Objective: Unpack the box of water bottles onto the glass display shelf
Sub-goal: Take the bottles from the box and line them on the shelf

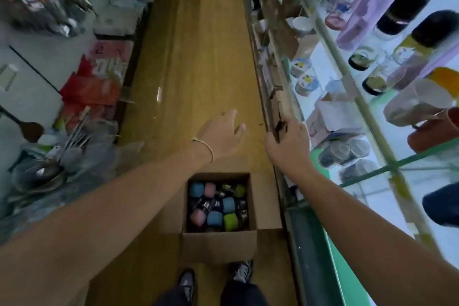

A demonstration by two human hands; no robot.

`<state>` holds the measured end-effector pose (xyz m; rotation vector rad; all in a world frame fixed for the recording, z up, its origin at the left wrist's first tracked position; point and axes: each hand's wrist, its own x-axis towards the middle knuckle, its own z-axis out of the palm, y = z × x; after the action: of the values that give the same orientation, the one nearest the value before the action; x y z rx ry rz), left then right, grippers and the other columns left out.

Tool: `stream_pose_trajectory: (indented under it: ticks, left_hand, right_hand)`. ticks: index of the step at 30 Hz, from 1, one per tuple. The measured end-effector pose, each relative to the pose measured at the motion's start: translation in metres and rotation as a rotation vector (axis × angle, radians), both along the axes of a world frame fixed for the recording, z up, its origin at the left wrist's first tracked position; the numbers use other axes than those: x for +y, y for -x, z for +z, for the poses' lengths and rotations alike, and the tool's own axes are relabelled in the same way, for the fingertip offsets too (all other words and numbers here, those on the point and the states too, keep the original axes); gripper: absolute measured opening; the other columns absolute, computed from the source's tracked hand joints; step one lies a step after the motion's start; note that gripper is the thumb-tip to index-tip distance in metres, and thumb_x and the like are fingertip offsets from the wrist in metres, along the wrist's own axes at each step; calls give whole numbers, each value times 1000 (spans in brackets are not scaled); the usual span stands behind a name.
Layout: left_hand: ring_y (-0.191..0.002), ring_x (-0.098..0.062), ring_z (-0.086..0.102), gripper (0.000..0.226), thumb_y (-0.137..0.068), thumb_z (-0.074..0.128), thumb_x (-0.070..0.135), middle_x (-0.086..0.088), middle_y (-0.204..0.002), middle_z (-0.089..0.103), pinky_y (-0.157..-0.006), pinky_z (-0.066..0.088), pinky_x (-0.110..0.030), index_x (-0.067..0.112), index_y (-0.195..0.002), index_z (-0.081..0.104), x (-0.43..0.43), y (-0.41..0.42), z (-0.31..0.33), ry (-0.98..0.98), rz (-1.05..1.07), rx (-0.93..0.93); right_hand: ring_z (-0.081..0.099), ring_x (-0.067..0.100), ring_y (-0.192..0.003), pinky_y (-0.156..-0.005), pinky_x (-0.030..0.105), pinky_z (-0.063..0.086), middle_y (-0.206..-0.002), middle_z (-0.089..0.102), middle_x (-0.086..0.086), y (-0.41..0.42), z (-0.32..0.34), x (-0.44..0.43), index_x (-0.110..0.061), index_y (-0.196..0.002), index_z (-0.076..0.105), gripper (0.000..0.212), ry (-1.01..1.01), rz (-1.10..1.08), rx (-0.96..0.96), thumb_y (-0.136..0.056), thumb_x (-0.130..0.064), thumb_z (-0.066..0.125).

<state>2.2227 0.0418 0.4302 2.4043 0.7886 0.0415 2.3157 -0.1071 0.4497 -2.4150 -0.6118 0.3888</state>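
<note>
An open cardboard box (pixel 218 243) stands on the floor in front of my feet. It holds several water bottles (pixel 216 204) with blue, pink and green caps. My left hand (pixel 223 134) hovers above the floor beyond the box, fingers relaxed, holding nothing. My right hand (pixel 288 144) grips the front edge of the glass display shelf (pixel 330 40) on the right. Bottles with black caps (pixel 402 10) lie on that shelf.
Mugs and cups (pixel 303 77) and an orange mug (pixel 434 131) fill lower glass shelves at right. A rack with kitchen utensils (pixel 72 136) and red packets (pixel 94 87) lines the left side. A narrow yellow-brown floor aisle (pixel 193 57) runs ahead.
</note>
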Motion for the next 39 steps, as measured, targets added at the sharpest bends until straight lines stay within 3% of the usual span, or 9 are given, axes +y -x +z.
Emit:
stream_pose_trajectory:
  ticks: [3,6,11,15,18,23,29,33,39]
  left_hand:
    - [-114,-30,56,52,-101,43,38,-16,-128,57,-95,48,-43,9,-143,37,-14,2,-46,71,43,107]
    - [-88,-27,61,38,-102,42,34,-11,-102,61,-73,50,-37,9,-130,45,-25,12,-87,130,76,195]
    - [-85,-23,61,30,-99,47,35,-8,-97,63,-76,54,-44,12,-118,51,-26,30,-160,185,136,280]
    - [-77,-24,54,27,-99,49,35,-9,-93,54,-63,46,-38,11,-112,46,-23,42,-234,205,110,351]
    - [-88,-30,57,38,-99,48,38,-11,-103,55,-74,51,-43,11,-126,43,-26,45,-298,265,61,414]
    - [-98,-31,55,41,-96,51,46,-14,-113,55,-82,49,-43,12,-118,46,-35,41,-408,284,-77,528]
    - [-112,-34,53,57,-89,60,52,-14,-124,54,-82,41,-39,13,-127,44,-49,39,-528,240,-215,595]
    - [-115,-34,52,69,-79,61,60,-12,-124,55,-91,48,-44,13,-128,49,-58,43,-602,264,-220,626]
    - [-121,-33,45,62,-82,63,54,-13,-128,54,-98,38,-41,12,-125,52,-73,32,-684,143,-285,657]
  right_hand:
    - [44,33,-129,-108,51,39,-140,46,14,-7,-50,-5,-11,-144,40,64,47,42,111,-88,-32,62]
    - [39,33,-135,-110,47,39,-145,42,14,-10,-97,-8,-10,-146,38,64,114,102,184,-90,-32,62]
    - [43,32,-130,-97,39,43,-138,46,12,-6,-169,-9,-9,-139,44,60,211,137,282,-90,-41,55]
    - [44,28,-128,-101,36,40,-138,47,9,14,-240,-15,-12,-142,43,58,287,75,410,-92,-35,61]
    - [46,30,-128,-100,37,42,-138,48,11,29,-306,-21,-12,-142,43,58,356,57,479,-92,-35,61]
    - [53,28,-120,-93,33,46,-137,51,10,32,-419,-24,-12,-147,37,62,445,-23,605,-94,-35,60]
    - [60,27,-98,-76,35,50,-107,62,8,27,-559,-18,-10,-118,58,45,363,-470,920,-83,-37,68]
    - [58,28,-113,-97,36,51,-131,56,14,25,-634,-23,-7,-143,46,59,290,-736,1155,-92,-27,68]
    - [45,29,-134,-108,37,42,-152,41,14,21,-718,-29,-12,-151,37,63,269,-858,1282,-95,-28,63]
